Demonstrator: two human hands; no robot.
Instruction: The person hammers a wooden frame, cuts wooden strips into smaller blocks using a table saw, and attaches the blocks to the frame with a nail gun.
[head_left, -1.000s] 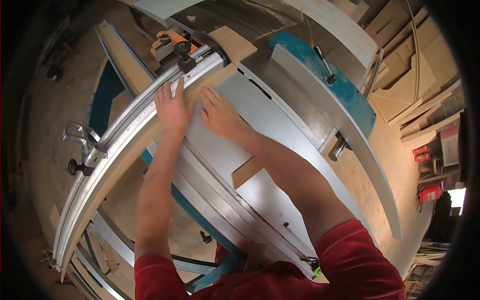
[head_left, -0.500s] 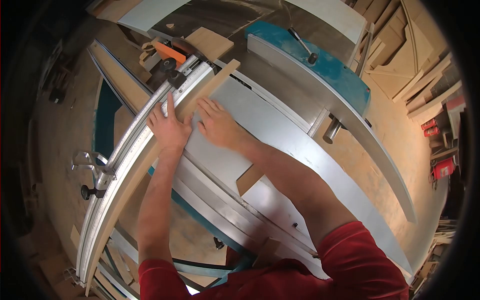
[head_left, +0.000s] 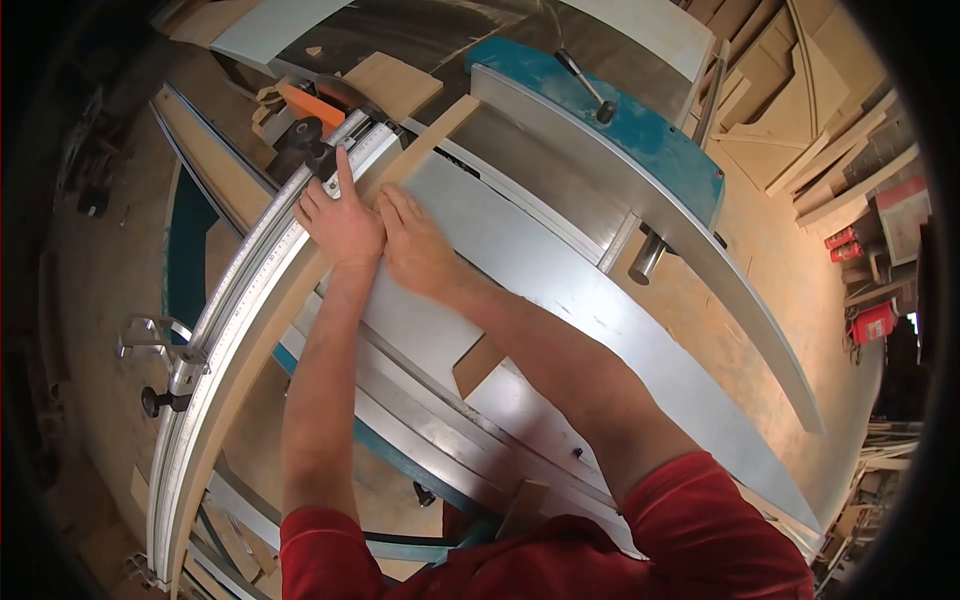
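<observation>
A long wooden strip [head_left: 255, 320] lies along the metal crosscut fence [head_left: 235, 300] of a sliding table saw, its far end sticking out past the fence. My left hand [head_left: 342, 228] straddles fence and strip, fingers over the fence, index stretched toward a black knob [head_left: 305, 135], thumb side at the strip. Beside it, touching, my right hand [head_left: 415, 245] presses its fingertips against the strip's near side; its thumb is hidden. Both hands hold the strip against the fence above the sliding table [head_left: 560, 290].
Across the saw stands a metal rip fence [head_left: 640, 160] with a teal housing [head_left: 630, 120] and lever [head_left: 585, 85]. An orange piece [head_left: 320, 105] and a board [head_left: 395, 85] lie beyond the crosscut fence. A flip stop [head_left: 180, 365] sits on the fence's near part. Wood offcuts [head_left: 810, 160] lean at right.
My right hand has slid along the strip to meet my left hand. Strip and fence stay together, and the strip's far end reaches a little farther over the saw table. The view has shifted slightly.
</observation>
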